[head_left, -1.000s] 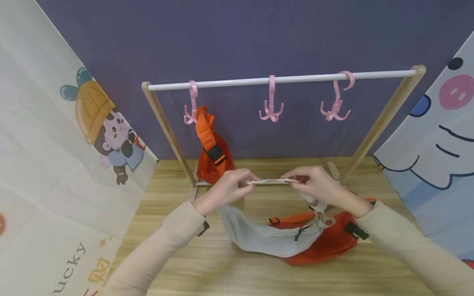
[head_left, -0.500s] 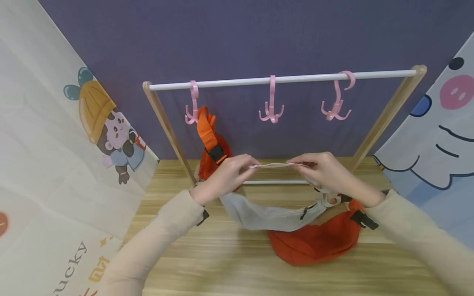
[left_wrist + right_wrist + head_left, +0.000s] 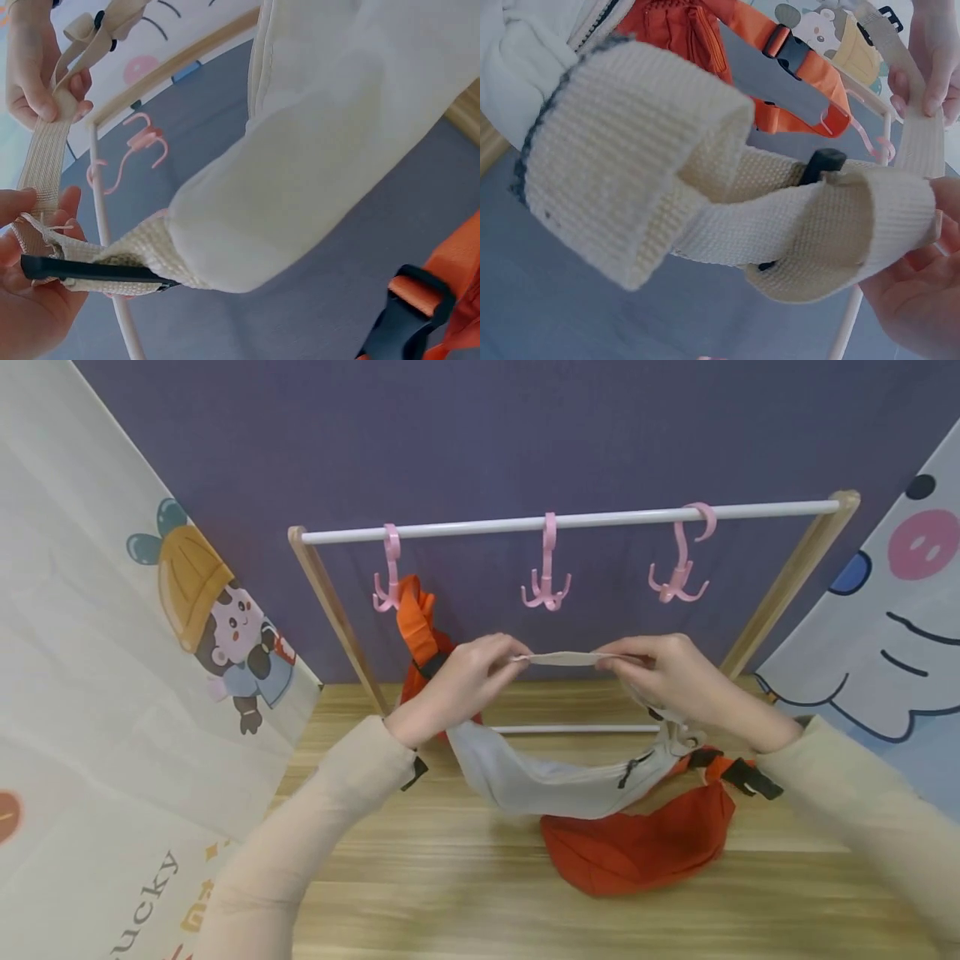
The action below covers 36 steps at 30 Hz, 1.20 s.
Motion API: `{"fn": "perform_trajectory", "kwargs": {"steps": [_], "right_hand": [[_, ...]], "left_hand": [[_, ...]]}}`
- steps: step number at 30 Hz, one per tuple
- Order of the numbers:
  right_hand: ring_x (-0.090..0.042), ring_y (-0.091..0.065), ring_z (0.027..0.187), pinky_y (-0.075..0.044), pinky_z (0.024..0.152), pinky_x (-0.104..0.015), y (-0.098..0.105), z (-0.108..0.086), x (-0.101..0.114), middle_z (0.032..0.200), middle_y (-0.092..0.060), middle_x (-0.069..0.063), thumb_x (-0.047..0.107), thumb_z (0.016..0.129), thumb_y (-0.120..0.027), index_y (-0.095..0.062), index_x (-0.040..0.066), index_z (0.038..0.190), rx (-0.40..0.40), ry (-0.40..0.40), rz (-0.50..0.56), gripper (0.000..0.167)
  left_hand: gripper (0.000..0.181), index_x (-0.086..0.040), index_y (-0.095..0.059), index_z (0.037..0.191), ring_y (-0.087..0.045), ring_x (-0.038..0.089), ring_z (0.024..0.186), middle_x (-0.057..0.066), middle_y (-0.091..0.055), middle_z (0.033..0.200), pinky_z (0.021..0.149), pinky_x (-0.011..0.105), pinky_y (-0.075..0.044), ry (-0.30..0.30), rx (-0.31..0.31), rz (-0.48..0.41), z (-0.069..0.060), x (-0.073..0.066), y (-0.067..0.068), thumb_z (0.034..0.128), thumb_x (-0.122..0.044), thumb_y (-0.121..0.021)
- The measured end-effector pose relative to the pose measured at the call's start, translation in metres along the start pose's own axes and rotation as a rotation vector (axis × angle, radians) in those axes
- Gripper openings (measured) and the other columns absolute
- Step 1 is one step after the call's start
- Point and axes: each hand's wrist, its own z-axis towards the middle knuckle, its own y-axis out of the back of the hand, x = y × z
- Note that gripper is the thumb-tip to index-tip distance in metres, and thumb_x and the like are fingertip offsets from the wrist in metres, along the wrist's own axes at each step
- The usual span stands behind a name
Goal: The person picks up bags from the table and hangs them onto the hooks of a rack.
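A cream waist bag (image 3: 562, 787) hangs by its woven strap (image 3: 564, 658) from both hands, its zipped body sagging below. My left hand (image 3: 471, 681) pinches the strap at one end of a stretched span, and my right hand (image 3: 670, 683) pinches it at the other. A dark buckle piece (image 3: 82, 270) sits by the left hand in the left wrist view. Loops of webbing (image 3: 802, 225) fold beside the right hand in its wrist view. Just behind the taut strap, the pink middle hook (image 3: 547, 585) hangs higher up.
A white rail (image 3: 465, 529) on wooden posts carries the left pink hook (image 3: 389, 578) and right pink hook (image 3: 679, 572). An orange-red bag (image 3: 414, 622) hangs at the left hook. A red waist bag (image 3: 637, 852) lies on the wooden table (image 3: 420, 893).
Both hands have risen toward the rail, still pinching the strap, and the cream bag has lifted with them. More of the red bag below is uncovered.
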Motion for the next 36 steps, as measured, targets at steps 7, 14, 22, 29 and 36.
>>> {"fn": "perform_trajectory", "kwargs": {"steps": [7,14,22,29,36], "right_hand": [[-0.001,-0.046,0.056,-0.037,0.055,-0.013,0.010,0.007,0.002,0.083,-0.068,-0.004,0.003,0.083,-0.059,-0.068,0.005,0.095,-0.020,0.013,-0.017,0.016],[-0.002,-0.042,0.053,-0.035,0.052,-0.015,0.017,0.017,0.000,0.086,-0.067,-0.008,0.004,0.085,-0.057,-0.067,0.003,0.097,-0.013,-0.001,-0.020,0.016],[-0.002,-0.033,0.048,-0.029,0.046,-0.018,0.019,0.032,-0.006,0.081,-0.067,-0.009,0.004,0.084,-0.057,-0.067,0.001,0.096,-0.030,-0.001,-0.067,0.015],[-0.004,-0.032,0.045,-0.029,0.045,-0.020,0.020,0.045,-0.012,0.071,-0.063,-0.007,0.009,0.087,-0.055,-0.066,0.002,0.096,-0.018,-0.052,-0.074,0.016],[-0.007,-0.026,0.042,-0.024,0.042,-0.023,0.019,0.059,-0.015,0.054,-0.045,-0.003,0.014,0.089,-0.052,-0.066,0.004,0.096,-0.009,-0.116,-0.095,0.018]], "left_hand": [[0.012,-0.001,-0.063,0.093,-0.045,0.010,0.064,0.005,-0.060,0.080,0.059,0.021,-0.039,-0.002,-0.030,0.028,0.012,-0.002,0.006,0.0861,-0.008,-0.056],[0.013,-0.001,-0.064,0.093,-0.046,0.013,0.066,0.007,-0.059,0.082,0.061,0.022,-0.039,-0.002,-0.067,0.058,0.023,0.001,0.009,0.0865,-0.009,-0.056],[0.015,-0.001,-0.064,0.095,-0.045,0.014,0.066,0.007,-0.059,0.082,0.060,0.023,-0.038,0.025,-0.097,0.097,0.033,0.012,0.011,0.0871,-0.010,-0.055],[0.015,-0.002,-0.064,0.094,-0.045,0.016,0.067,0.007,-0.059,0.080,0.061,0.024,-0.038,0.057,-0.127,0.131,0.044,0.019,0.013,0.0873,-0.012,-0.055],[0.015,-0.001,-0.064,0.094,-0.044,0.017,0.066,0.008,-0.057,0.077,0.060,0.024,-0.037,0.082,-0.162,0.140,0.051,0.027,0.015,0.0868,-0.011,-0.056]]}}
